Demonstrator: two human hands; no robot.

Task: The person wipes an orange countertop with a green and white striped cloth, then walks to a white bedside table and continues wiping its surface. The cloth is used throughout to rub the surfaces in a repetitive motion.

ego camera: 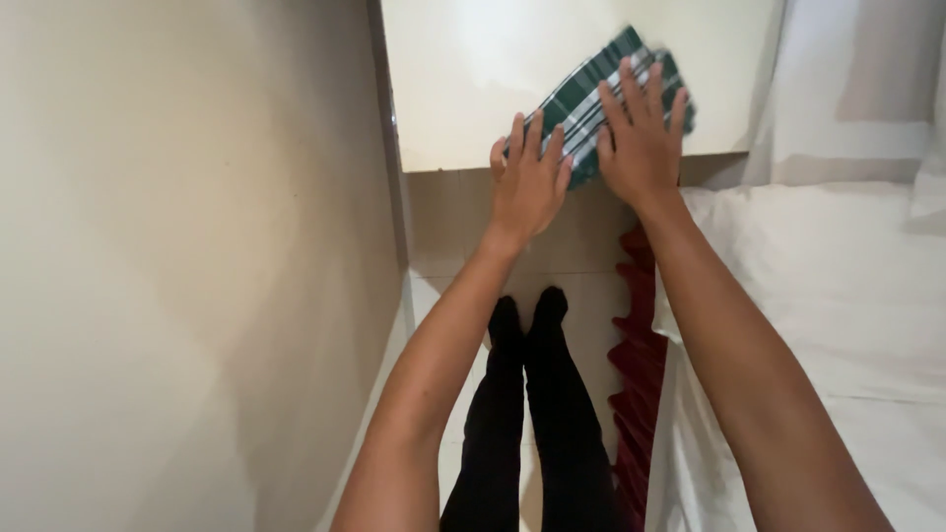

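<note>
Both hands are flat on a folded green-and-white plaid cloth (591, 103), which lies at the near edge of a cream bench (463, 79), w/ one corner hanging just over the front edge. Left hand (529, 182) presses the cloth's lower left end, fingers (519, 138) stretched out & slightly apart, palm down, not gripping anything. Right hand (641, 133) lies over the cloth's middle/right part, fingers spread wide, also palm down & unclenched; the cloth shows between & beyond the fingertips. The two hands sit just beside each other, thumbs nearly meeting over the fabric.

Below the arms, the person's legs in black trousers (537, 414) stand on a pale tiled floor (443, 246). To the right, a bed w/ a white sheet (838, 286) runs alongside, & a dark red ruffled trim (636, 365) drops down its side next to the legs. A plain beige wall (177, 246) fills the left side, close to the bench's left edge.
</note>
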